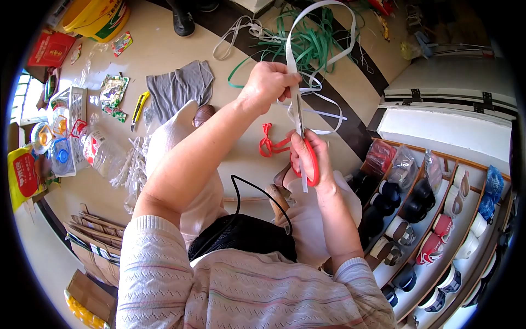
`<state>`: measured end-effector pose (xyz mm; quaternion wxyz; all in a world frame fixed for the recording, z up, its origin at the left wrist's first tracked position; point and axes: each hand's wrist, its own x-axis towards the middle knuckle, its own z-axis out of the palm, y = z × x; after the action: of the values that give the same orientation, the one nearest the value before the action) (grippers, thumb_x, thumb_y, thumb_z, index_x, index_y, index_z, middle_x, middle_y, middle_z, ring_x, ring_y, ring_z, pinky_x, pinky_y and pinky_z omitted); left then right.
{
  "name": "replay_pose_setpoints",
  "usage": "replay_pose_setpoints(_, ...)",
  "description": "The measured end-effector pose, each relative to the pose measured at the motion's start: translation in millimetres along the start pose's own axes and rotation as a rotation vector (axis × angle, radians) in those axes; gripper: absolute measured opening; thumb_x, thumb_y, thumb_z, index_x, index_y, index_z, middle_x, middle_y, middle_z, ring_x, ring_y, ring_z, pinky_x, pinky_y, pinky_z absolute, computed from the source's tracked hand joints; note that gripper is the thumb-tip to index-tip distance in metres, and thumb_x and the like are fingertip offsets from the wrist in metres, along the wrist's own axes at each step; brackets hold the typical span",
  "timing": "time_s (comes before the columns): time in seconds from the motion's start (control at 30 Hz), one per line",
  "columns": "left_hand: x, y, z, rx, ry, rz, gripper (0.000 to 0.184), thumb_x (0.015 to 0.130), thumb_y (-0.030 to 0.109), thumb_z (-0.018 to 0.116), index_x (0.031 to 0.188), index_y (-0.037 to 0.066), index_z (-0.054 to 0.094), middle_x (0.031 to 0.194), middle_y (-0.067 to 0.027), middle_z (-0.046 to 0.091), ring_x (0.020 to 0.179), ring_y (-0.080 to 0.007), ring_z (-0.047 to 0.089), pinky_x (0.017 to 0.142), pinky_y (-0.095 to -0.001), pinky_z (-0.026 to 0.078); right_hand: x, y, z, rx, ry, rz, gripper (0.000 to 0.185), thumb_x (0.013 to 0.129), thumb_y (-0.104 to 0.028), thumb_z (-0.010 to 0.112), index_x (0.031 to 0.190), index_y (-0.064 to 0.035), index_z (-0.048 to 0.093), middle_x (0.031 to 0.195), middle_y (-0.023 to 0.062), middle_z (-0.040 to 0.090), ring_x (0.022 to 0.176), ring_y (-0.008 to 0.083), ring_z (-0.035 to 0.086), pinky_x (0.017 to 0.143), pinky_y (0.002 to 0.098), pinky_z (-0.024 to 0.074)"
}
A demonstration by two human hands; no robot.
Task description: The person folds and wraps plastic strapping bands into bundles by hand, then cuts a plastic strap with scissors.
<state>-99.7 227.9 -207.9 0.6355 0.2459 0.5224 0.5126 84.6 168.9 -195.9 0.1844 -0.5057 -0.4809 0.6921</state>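
Note:
My left hand (267, 88) pinches a flat white plastic strap (290, 49) between thumb and fingers. The strap loops up and over above the hand, and its lower end hangs past the right hand. Below, my right hand (316, 156) is closed around red-handled scissors (314, 164). The scissor blades point up along the strap toward the left hand and lie against it; I cannot tell whether they are cutting into it. A knotted red strip (267, 141) lies on the floor left of the scissors.
Tangled green straps (312, 41) lie ahead on the floor. A grey cloth (181, 88), a yellow utility knife (139, 109) and plastic bottles (101, 151) are to the left. A shoe rack (405, 266) stands at right; a yellow bucket (93, 21) sits far left.

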Motion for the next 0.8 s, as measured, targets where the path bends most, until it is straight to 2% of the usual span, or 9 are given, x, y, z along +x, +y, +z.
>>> replay_pose_setpoints(0.13,0,0,1,0.008,0.001,0.001,0.015,0.076,0.013,0.067,0.077,-0.002,0.064,0.063,-0.0044,0.058,0.051,-0.0093,0.051,0.044,-0.0227,0.039,0,1,-1,-0.017,0.000,0.007,0.030,0.087,-0.034,0.059,0.089,-0.0047,0.053,0.053,-0.0055,0.040,0.040,0.0029,0.036,0.035,0.0190,0.0277)
replay_pose_setpoints(0.23,1,3,0,-0.018,0.019,0.000,0.015,0.076,0.013,0.067,0.077,-0.002,0.064,0.063,-0.0044,0.058,0.051,-0.0095,0.051,0.044,-0.0226,0.040,-4,-1,3,0.001,0.023,0.014,0.038,0.083,-0.042,0.062,0.072,-0.0081,0.049,0.052,-0.0062,0.041,0.039,0.0020,0.035,0.034,0.0194,0.0256)
replay_pose_setpoints(0.33,7,6,-7,-0.028,0.058,0.030,0.015,0.076,0.013,0.066,0.077,-0.002,0.064,0.063,-0.0047,0.058,0.051,-0.0097,0.052,0.044,-0.0224,0.040,-5,7,4,-0.026,0.023,0.002,0.038,0.083,-0.042,0.062,0.071,-0.0080,0.049,0.052,-0.0059,0.041,0.038,0.0023,0.035,0.034,0.0196,0.0261)
replay_pose_setpoints(0.43,7,5,-8,-0.017,0.065,0.041,0.014,0.077,0.013,0.066,0.077,-0.001,0.064,0.063,-0.0052,0.059,0.051,-0.0100,0.052,0.044,-0.0223,0.040,-4,6,2,0.000,-0.010,0.019,0.030,0.087,-0.034,0.059,0.089,-0.0046,0.054,0.054,-0.0057,0.040,0.040,0.0028,0.035,0.036,0.0185,0.0269)
replay_pose_setpoints(0.53,-1,3,0,-0.018,0.011,0.000,0.013,0.076,0.012,0.066,0.076,-0.001,0.063,0.062,-0.0054,0.059,0.050,-0.0101,0.053,0.044,-0.0222,0.040,-2,1,3,0.061,0.007,-0.004,0.030,0.087,-0.034,0.059,0.089,-0.0043,0.053,0.054,-0.0057,0.041,0.040,0.0027,0.035,0.036,0.0182,0.0264)
replay_pose_setpoints(0.63,1,2,-1,0.018,0.002,-0.006,0.013,0.076,0.012,0.067,0.076,-0.001,0.064,0.062,-0.0056,0.059,0.050,-0.0105,0.053,0.043,-0.0226,0.040,1,7,0,0.004,0.020,-0.025,0.040,0.083,-0.041,0.062,0.068,-0.0078,0.046,0.052,-0.0059,0.041,0.041,0.0020,0.036,0.036,0.0189,0.0279)
replay_pose_setpoints(0.8,8,5,-9,-0.047,0.051,0.007,0.012,0.075,0.011,0.067,0.076,-0.001,0.063,0.063,-0.0052,0.059,0.050,-0.0105,0.052,0.043,-0.0226,0.040,-4,9,3,-0.041,0.024,-0.013,0.039,0.083,-0.041,0.062,0.068,-0.0083,0.046,0.052,-0.0058,0.041,0.040,0.0024,0.036,0.036,0.0189,0.0278)
